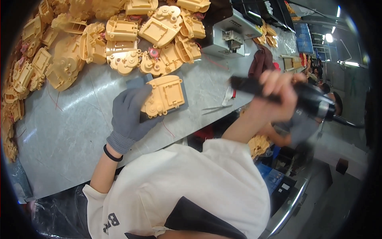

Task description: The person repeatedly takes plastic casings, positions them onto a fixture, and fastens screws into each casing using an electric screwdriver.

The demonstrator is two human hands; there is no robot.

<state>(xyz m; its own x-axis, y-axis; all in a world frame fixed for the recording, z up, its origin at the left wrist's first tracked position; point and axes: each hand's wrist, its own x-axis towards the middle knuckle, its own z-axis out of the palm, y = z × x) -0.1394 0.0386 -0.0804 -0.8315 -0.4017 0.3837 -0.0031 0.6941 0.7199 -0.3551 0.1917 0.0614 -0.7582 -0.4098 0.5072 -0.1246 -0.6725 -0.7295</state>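
Note:
My left hand [131, 113], in a grey knit glove, grips the edge of a yellow plastic housing [169, 95]. The housing lies over a dark block [184, 95] on the table, its moulded recesses and screw bosses facing up. My bare right hand [278, 93] is closed around a black electric screwdriver [310, 99], raised off to the right of the housing. The tool lies roughly level, its cord trailing from the right end. Motion blurs this hand and the tool's tip.
Many similar housings [161, 28] are heaped along the grey table's [79, 131] far and left sides. A metal machine [223, 36] stands beyond, near a dark red cloth [260, 61]. Tweezers [217, 109] lie by the near edge. Another person's arm [276, 135] shows behind my right forearm.

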